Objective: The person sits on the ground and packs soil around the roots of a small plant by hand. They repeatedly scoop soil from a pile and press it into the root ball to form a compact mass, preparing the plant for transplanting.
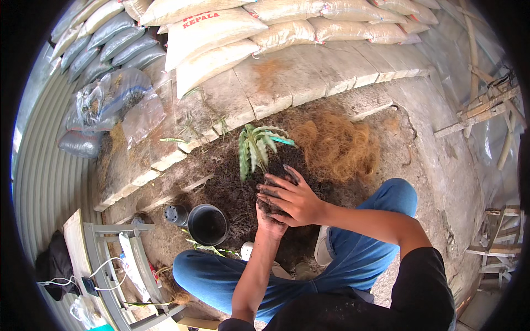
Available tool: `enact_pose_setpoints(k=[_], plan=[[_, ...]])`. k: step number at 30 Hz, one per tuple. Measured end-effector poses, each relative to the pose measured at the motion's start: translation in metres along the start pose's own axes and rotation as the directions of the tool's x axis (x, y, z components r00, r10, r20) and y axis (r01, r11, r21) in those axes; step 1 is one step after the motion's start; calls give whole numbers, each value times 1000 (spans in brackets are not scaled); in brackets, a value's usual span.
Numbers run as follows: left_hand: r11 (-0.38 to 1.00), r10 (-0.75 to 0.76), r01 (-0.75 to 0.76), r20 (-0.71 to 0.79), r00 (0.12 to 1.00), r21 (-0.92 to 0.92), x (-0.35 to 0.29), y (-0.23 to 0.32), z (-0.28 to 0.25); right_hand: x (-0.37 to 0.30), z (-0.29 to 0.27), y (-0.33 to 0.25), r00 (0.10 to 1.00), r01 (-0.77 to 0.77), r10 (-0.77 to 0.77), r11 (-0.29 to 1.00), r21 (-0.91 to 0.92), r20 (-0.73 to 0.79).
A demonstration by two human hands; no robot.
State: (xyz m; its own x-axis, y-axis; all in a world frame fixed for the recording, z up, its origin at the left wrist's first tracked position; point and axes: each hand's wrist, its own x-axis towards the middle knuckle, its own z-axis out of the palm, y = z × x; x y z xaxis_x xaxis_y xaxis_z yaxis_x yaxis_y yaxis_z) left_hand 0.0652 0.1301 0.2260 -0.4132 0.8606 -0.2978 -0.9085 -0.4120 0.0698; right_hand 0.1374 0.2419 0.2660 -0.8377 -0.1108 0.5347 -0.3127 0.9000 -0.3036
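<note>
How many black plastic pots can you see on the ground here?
2. One open black pot stands upright left of the person's soil-covered left hand. A smaller dark pot lies beside it, on its left. Others may be hidden under the hands.

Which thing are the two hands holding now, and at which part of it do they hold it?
Both hands, the left hand and the right hand, cup the dark soil clump at the base of a small green plant; its leaves stand free above the fingers.

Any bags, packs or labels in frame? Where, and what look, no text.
Cream woven sacks: stacked along the top, plump; one has red print.
Grey sacks: piled upper left, shiny.
Clear plastic bags: left below the grey sacks, crumpled, holding dark soil.
White flat pack: on the grey rack, lower left.
</note>
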Motion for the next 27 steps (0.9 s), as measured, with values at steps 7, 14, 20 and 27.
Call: enact_pose_setpoints(k=[7, 14, 20, 27], plan=[[994, 19, -3, -154, 988, 108, 2, -8, -38, -16, 19, 14, 993, 66, -61, 997, 44, -102], [994, -21, 34, -125, 992, 101, 4, 4, -39, -6, 12, 6, 997, 43, -44, 999, -13, -63], [999, -13, 11, 39, 999, 47, 4, 16, -25, 1, -3, 9, 998, -3, 5, 1000, 29, -68], [989, 73, -49, -170, 983, 140, 6, 3, -29, -19, 38, 16, 998, -17, 21, 998, 64, -63]])
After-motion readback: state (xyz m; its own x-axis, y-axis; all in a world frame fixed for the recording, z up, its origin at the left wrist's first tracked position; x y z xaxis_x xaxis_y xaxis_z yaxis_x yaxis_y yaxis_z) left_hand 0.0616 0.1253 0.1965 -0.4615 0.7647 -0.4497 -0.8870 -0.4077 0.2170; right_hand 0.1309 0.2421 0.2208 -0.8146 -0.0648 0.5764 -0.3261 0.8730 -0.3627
